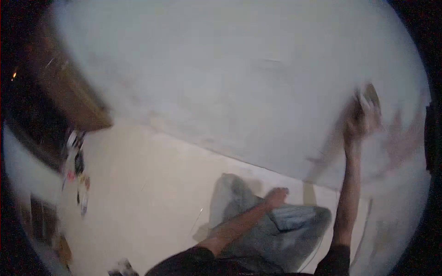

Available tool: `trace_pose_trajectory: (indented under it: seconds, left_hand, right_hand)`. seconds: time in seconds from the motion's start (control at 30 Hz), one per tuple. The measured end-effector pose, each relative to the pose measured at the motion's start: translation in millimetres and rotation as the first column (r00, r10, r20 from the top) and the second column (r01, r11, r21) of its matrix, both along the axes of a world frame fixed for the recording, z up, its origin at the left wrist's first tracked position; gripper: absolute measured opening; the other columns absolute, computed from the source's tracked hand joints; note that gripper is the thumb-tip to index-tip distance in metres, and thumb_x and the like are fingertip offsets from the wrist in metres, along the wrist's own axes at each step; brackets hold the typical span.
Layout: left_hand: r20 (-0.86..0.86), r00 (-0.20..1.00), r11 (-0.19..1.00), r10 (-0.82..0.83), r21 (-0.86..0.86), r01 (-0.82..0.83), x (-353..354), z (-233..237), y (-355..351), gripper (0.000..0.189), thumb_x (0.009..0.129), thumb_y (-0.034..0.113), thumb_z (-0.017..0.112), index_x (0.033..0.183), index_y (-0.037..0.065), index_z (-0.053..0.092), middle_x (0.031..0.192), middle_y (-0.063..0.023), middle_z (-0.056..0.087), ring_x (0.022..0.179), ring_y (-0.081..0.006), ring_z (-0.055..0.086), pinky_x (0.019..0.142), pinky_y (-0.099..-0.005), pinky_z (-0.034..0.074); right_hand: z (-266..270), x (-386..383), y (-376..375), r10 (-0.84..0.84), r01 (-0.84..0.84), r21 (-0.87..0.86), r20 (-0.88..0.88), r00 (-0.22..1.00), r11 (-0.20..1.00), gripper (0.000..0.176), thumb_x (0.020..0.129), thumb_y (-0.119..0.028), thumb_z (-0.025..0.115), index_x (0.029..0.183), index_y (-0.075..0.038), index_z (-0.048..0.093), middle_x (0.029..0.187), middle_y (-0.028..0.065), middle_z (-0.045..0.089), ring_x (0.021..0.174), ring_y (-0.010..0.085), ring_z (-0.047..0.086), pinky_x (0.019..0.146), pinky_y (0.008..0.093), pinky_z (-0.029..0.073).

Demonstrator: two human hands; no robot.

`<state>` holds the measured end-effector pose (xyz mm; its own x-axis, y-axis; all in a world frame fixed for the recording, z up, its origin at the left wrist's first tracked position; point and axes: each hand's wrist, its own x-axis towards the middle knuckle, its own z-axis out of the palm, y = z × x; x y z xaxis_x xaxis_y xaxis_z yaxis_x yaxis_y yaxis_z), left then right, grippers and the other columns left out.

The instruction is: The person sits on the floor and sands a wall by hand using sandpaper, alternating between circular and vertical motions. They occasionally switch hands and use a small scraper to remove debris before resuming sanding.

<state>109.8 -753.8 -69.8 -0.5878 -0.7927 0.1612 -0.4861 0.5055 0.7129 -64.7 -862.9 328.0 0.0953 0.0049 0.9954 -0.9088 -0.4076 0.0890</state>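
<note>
My right hand is raised against the pale wall at the right, its arm stretched upward. Its fingers close around a small, flat, brownish block with a lighter side; blur hides its exact kind. My left hand is low, over my bent legs in grey-blue trousers. Its fingers look curled in, and whatever they hold, if anything, is too small and smeared to make out.
The light floor meets the wall along a slanting edge. A brown wooden door or panel stands at the left, with several small blurred items on the floor below it. A thin cable-like line runs near my right arm.
</note>
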Motion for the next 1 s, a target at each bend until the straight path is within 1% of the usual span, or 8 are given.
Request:
trace_pose_trajectory:
  seconds: [0.1,0.17,0.2,0.3,0.43,0.7,0.87,1.0]
  left_hand:
    - [0.025,0.996,0.925,0.087,0.369,-0.090,3,1,2,0.029,0.078,0.010,0.057,0.106,0.002,0.057,0.113,-0.0136,0.058,0.109,-0.0309,0.053,0.094,-0.0432,0.040]
    - [0.135,0.985,0.941,-0.103,-0.307,0.141,17,-4,3,0.026,0.074,0.011,0.058,0.099,0.002,0.060,0.105,-0.0152,0.059,0.103,-0.0308,0.055,0.090,-0.0431,0.041]
    - [0.252,0.956,0.985,-0.152,-0.046,0.169,17,-23,-4,0.023,0.075,0.015,0.060,0.095,0.002,0.061,0.104,-0.0159,0.057,0.102,-0.0302,0.055,0.089,-0.0428,0.040]
    - [0.091,0.974,0.963,-0.206,-0.159,0.219,12,-6,-2,0.021,0.077,0.013,0.059,0.095,0.003,0.062,0.091,-0.0141,0.062,0.091,-0.0302,0.060,0.081,-0.0410,0.045]
    - [-0.002,1.000,0.956,-0.017,0.292,0.017,7,44,5,0.023,0.080,0.009,0.052,0.101,0.003,0.061,0.071,-0.0132,0.064,0.067,-0.0314,0.063,0.065,-0.0389,0.050]
    - [-0.059,0.998,0.983,0.012,0.183,-0.001,7,40,8,0.022,0.084,0.011,0.048,0.097,0.002,0.063,0.064,-0.0134,0.062,0.058,-0.0226,0.060,0.058,-0.0362,0.047]
    - [-0.091,0.996,0.940,0.007,0.340,0.024,7,57,17,0.021,0.083,0.009,0.048,0.096,0.002,0.063,0.059,-0.0067,0.056,0.054,-0.0155,0.052,0.054,-0.0296,0.044]
    - [-0.150,0.984,0.960,-0.097,0.245,0.133,7,55,16,0.022,0.081,0.005,0.047,0.095,0.000,0.063,0.063,-0.0075,0.059,0.056,-0.0149,0.054,0.055,-0.0291,0.045]
  right_hand:
    - [-42,-17,-17,-0.046,0.037,0.168,0.052,0.998,0.985,0.021,0.075,-0.008,0.067,0.095,-0.013,0.065,0.088,0.0068,0.063,0.082,0.0262,0.061,0.074,0.0372,0.048]
    - [-126,-21,-17,-0.072,0.106,0.370,-0.103,0.992,0.923,0.014,0.076,-0.013,0.065,0.090,-0.015,0.065,0.089,0.0047,0.062,0.083,0.0253,0.060,0.077,0.0386,0.048]
    - [-163,-16,-13,-0.023,0.100,0.440,-0.177,0.984,0.892,0.011,0.076,-0.015,0.065,0.087,-0.016,0.065,0.090,0.0037,0.061,0.083,0.0249,0.059,0.078,0.0393,0.048]
    - [-192,3,28,0.230,-0.099,0.332,-0.386,0.893,0.938,0.020,0.077,-0.028,0.063,0.093,-0.017,0.060,0.093,0.0056,0.060,0.087,0.0250,0.059,0.079,0.0434,0.047]
    - [-146,-8,36,0.106,0.121,0.310,-0.624,0.774,0.943,0.018,0.074,-0.027,0.063,0.088,-0.018,0.056,0.091,0.0020,0.060,0.088,0.0193,0.059,0.078,0.0354,0.046]
    - [33,-8,-3,-0.111,0.128,-0.123,0.138,0.984,0.984,0.008,0.074,-0.017,0.064,0.073,-0.013,0.057,0.068,0.0041,0.055,0.064,0.0241,0.055,0.055,0.0401,0.041]
    - [-136,36,30,0.180,-0.119,0.472,-0.088,0.980,0.874,0.019,0.084,-0.023,0.059,0.099,-0.011,0.062,0.093,0.0109,0.062,0.094,0.0311,0.059,0.085,0.0465,0.047]
    - [-232,33,-9,0.280,-0.070,0.679,-0.205,0.938,0.731,0.025,0.088,-0.027,0.059,0.108,-0.012,0.059,0.096,0.0119,0.063,0.090,0.0304,0.059,0.083,0.0387,0.049]
